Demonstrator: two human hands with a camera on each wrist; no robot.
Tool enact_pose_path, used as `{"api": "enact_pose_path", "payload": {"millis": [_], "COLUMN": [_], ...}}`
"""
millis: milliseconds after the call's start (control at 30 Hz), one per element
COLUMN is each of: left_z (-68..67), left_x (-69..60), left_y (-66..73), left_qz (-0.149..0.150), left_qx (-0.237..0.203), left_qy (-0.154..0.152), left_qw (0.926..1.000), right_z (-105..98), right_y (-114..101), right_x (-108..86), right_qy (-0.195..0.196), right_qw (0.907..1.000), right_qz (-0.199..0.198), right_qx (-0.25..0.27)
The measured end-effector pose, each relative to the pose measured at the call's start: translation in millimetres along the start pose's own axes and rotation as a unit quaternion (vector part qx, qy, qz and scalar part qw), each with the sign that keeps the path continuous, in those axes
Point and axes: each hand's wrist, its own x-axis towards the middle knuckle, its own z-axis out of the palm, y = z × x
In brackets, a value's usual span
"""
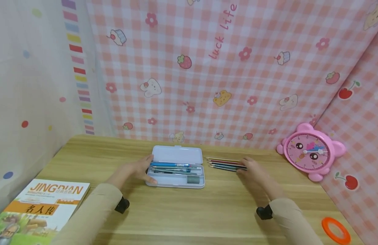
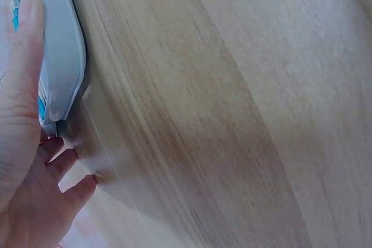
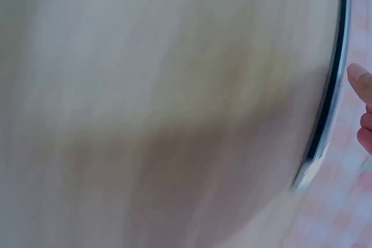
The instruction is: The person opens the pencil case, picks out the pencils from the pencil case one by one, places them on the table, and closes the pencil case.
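A white pencil case lies with its lid raised at the back of the table. Blue pens, several pencils and a grey-green eraser are inside. My left hand holds the case's left end, thumb along the near rim and fingers behind. In the left wrist view the thumb lies on the white case. To the right of the case, several coloured pencils lie side by side. My right hand is over their right ends. In the right wrist view its thumb stands apart from one dark pencil.
A pink alarm clock stands at the back right, against the checked cloth. An orange ring lies at the near right edge. On the near left is a book with an illustrated cover. Cloth walls close the back and sides.
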Motion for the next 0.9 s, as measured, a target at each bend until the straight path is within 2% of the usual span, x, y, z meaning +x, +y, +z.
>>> {"api": "enact_pose_path", "payload": {"millis": [67, 133, 333, 533, 700, 900], "left_z": [0.2, 0.3, 1.0, 1.6, 1.8, 1.5], "left_x": [-0.4, -0.4, 1.1, 1.5, 0.7, 0.5], "left_y": [-0.1, -0.5, -2.2, -2.2, -1.0, -1.3], "left_qz": [0.000, -0.001, -0.007, -0.009, -0.011, -0.013], "left_qx": [-0.001, -0.003, 0.002, 0.001, -0.001, 0.000], "left_qy": [0.002, 0.005, 0.006, 0.003, 0.000, -0.003], "left_qw": [1.0000, 1.0000, 1.0000, 1.0000, 0.9999, 0.9999], "right_z": [-1, -1, 7, 17, 23, 27], "right_y": [-13, -27, -63, -87, -101, -114], "right_x": [7.8, 16.6, 37.9, 52.5, 60.9, 68.1], "right_qy": [-0.016, -0.026, -0.019, -0.020, -0.056, -0.115], "right_qw": [0.9998, 0.9995, 0.9969, 0.9901, 0.9864, 0.9815], "right_qz": [0.005, -0.008, -0.076, -0.132, -0.137, -0.119], "right_qx": [0.010, 0.019, 0.007, 0.043, 0.071, 0.095]}}
